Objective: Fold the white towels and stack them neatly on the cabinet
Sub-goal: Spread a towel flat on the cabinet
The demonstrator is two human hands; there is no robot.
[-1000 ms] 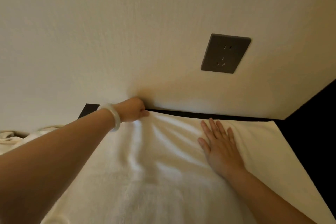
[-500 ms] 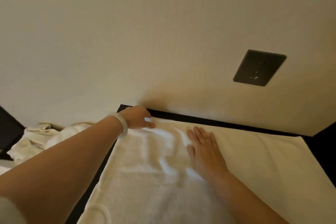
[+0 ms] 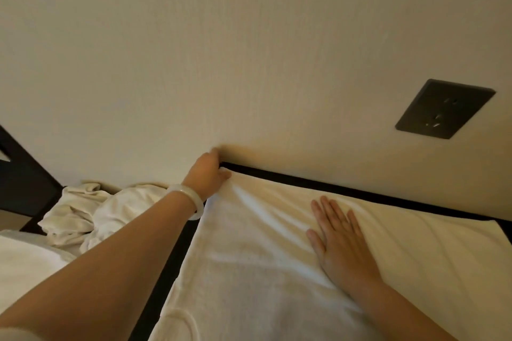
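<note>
A white towel [image 3: 249,271] lies spread over the dark cabinet top [image 3: 318,183], reaching close to the wall. My left hand [image 3: 209,174], with a pale bangle on the wrist, pinches the towel's far left corner right at the wall. My right hand [image 3: 340,243] lies flat, fingers straight, pressing on the middle of the towel. Creases run from the pinched corner toward my right hand. A crumpled heap of white towels [image 3: 91,216] sits to the left of the spread towel.
The beige wall [image 3: 249,50] rises straight behind the cabinet, with a dark power socket [image 3: 443,109] at the right. A dark piece of furniture [image 3: 25,180] stands at the far left. More white fabric [image 3: 25,263] lies at the lower left.
The view has swung left, bringing the crumpled heap into sight. My left hand keeps pulling the towel's far corner leftward along the wall, while my right hand stays flat on the towel.
</note>
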